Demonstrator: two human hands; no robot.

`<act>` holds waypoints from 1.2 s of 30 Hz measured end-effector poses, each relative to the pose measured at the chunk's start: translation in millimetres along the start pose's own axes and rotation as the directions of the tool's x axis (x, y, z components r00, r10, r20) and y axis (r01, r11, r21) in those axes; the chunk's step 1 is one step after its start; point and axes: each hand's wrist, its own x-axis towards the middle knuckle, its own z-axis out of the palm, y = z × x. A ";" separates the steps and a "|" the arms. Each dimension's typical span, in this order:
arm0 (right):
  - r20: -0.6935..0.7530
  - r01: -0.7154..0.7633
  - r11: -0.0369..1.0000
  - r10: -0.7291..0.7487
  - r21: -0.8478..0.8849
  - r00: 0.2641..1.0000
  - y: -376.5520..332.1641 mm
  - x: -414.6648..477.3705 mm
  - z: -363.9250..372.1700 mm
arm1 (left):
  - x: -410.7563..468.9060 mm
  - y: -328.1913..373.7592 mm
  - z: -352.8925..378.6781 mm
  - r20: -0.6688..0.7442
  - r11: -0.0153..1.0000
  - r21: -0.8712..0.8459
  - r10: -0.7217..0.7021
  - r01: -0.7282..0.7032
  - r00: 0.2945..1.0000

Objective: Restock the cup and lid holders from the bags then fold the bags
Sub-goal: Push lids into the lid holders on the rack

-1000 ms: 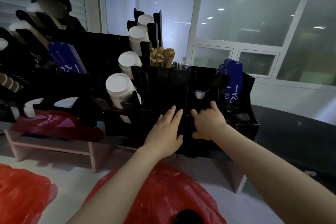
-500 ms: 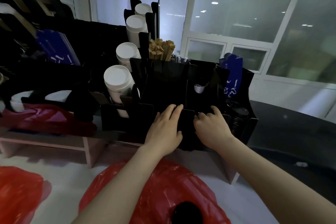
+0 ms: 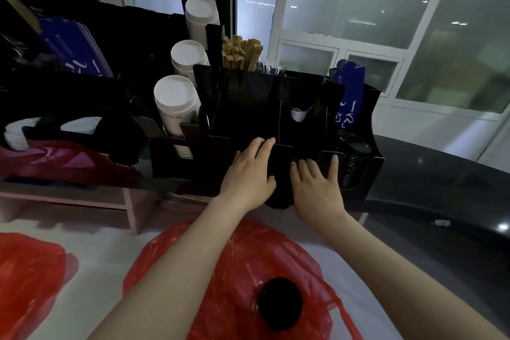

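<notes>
Centre frame, black lid holder [image 3: 248, 107] with a dark shape [image 3: 279, 176], too dim to identify, at its front between left hand [image 3: 249, 174] and right hand [image 3: 317, 188], both laid flat, fingers straight, gripping nothing, above red bag [image 3: 220, 270] at lower centre.

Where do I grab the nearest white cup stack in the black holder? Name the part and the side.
Wrap a hand round its sides just below the flat end, coming from above and in front. The white cup stack leans back in the black holder, whose front plates hide its lower part; only the upper end stands free. The left hand is closer.
</notes>
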 end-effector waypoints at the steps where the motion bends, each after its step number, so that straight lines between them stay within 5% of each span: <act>1: 0.000 -0.010 1.000 0.010 0.007 1.000 -0.3 1.2 -0.3 | 0.1 0.0 -0.5 -0.001 1.000 -0.001 0.001 -0.001 1.000; 6: 0.012 -0.063 0.977 0.062 0.205 0.998 -12.0 -11.4 -4.4 | 0.4 -0.5 0.8 0.002 1.000 -0.011 -0.007 0.007 1.000; 12: -0.223 0.057 0.779 0.109 0.625 0.969 -25.3 -75.4 8.7 | -17.6 -16.5 11.0 0.063 1.000 -0.006 0.002 -0.002 0.998; 16: 0.046 0.028 0.747 -0.079 0.665 0.996 -40.3 -113.2 38.5 | -62.6 -34.1 30.5 0.062 0.998 -0.053 0.033 -0.029 0.998; 20: 0.372 0.010 0.869 -0.222 0.495 0.901 -62.0 -136.5 73.9 | -107.2 -50.1 57.2 0.189 1.000 0.015 0.001 -0.004 0.982; 24: 0.433 -0.012 0.901 -0.197 0.435 0.879 -82.2 -146.9 90.4 | -139.1 -65.2 81.5 0.413 0.992 0.126 -0.038 -0.015 0.910; 28: 0.344 -0.052 0.845 -0.160 0.532 0.925 -88.3 -152.7 91.5 | -154.2 -73.5 96.1 0.533 0.981 0.195 -0.110 0.005 0.839; 31: 0.128 -0.004 0.776 -0.099 0.630 0.987 -84.0 -156.7 81.0 | -155.5 -76.2 101.8 0.580 0.975 0.222 -0.152 0.025 0.800; 36: -0.131 0.077 0.676 0.029 0.733 0.991 -64.5 -146.2 59.3 | -139.9 -66.8 96.1 0.455 0.984 0.176 -0.077 -0.005 0.887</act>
